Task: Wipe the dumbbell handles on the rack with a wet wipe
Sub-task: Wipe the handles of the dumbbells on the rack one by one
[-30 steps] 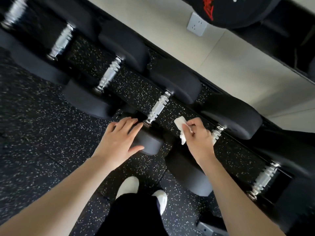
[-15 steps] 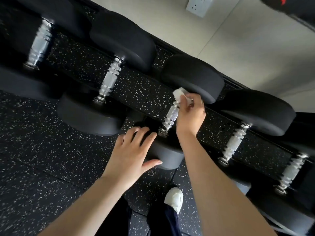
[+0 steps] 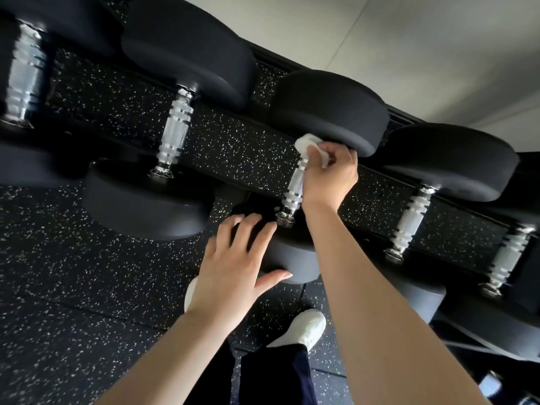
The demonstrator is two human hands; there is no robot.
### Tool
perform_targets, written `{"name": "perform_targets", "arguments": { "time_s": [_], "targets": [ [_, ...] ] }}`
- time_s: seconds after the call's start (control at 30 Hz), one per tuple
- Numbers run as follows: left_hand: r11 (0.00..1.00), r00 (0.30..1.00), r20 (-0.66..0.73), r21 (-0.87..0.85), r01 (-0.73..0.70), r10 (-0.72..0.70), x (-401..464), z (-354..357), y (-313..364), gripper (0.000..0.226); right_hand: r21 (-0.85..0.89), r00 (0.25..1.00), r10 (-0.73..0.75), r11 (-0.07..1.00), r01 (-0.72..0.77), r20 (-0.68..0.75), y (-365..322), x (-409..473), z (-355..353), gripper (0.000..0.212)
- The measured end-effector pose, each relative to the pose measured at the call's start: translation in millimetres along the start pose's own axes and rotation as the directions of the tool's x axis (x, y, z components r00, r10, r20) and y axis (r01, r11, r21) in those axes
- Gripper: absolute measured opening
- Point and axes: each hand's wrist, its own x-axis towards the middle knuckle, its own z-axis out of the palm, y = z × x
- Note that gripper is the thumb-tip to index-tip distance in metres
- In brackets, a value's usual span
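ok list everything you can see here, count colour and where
round black rubber-headed dumbbells: five in view, black heads, in a row on the rack
knurled chrome dumbbell handles: five, silver, between the heads
white wet wipe: one, at the far end of the middle handle
black speckled rubber rack bed: one, under the handles
black speckled rubber floor: near and left
pale wall: behind the rack
white shoes: two, on the floor below
dark trousers: bottom centre
left hand: open, resting on the middle dumbbell's near head
right hand: pinching the wipe on the handle
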Motion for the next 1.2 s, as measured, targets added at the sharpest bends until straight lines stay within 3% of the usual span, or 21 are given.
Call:
{"name": "perform_targets", "arguments": {
  "time_s": [0.13,0.37,0.53,0.6,0.7,0.8,0.93,1.07,1.2],
  "targets": [
    [1.000,1.000,0.004,0.011,-0.009,0.009,-0.3,0.3,-1.2,0.071,-0.097,0.977,-0.023,0.994,0.045,0.214,4.7,8.5,-11.8,0.010],
    [1.000,1.000,0.009,-0.008,0.004,-0.004,0.2,-0.8,0.4,0.071,-0.189,0.825,0.006,0.974,0.123,0.565,22.2,-22.1,-38.8,0.007],
    [0.999,1.000,-0.021,-0.033,0.006,-0.007,-0.3,-0.1,1.9,0.069,-0.251,0.739,0.126,0.966,0.061,0.662,30.1,-28.6,-46.8,0.008],
    [0.999,1.000,-0.014,-0.034,0.006,-0.006,-0.3,-0.6,1.8,0.069,-0.287,0.689,0.140,0.953,0.103,0.711,28.3,-22.7,-48.9,0.007],
    [0.999,1.000,0.000,-0.037,0.010,-0.010,0.1,-2.2,2.1,0.069,-0.321,0.640,0.153,0.934,0.155,0.753,27.3,-16.7,-50.9,0.005],
    [0.999,1.000,0.005,-0.043,0.009,-0.009,0.4,-2.3,1.7,0.069,-0.321,0.652,0.137,0.931,0.171,0.746,34.8,-16.5,-54.0,0.009],
    [0.999,1.000,0.002,-0.040,0.008,-0.008,-0.2,-1.5,1.6,0.070,-0.277,0.677,0.166,0.959,0.057,0.717,45.7,-19.0,-57.2,0.013],
    [0.999,1.000,-0.012,-0.041,0.008,-0.008,-0.6,0.1,1.8,0.070,-0.219,0.661,0.265,0.963,-0.154,0.702,46.4,-20.5,-53.0,0.018],
    [0.999,1.000,-0.006,-0.045,0.009,-0.009,-0.3,-0.2,2.1,0.070,-0.202,0.670,0.316,0.948,-0.244,0.672,48.0,-20.2,-42.9,0.025]
  ]
}}
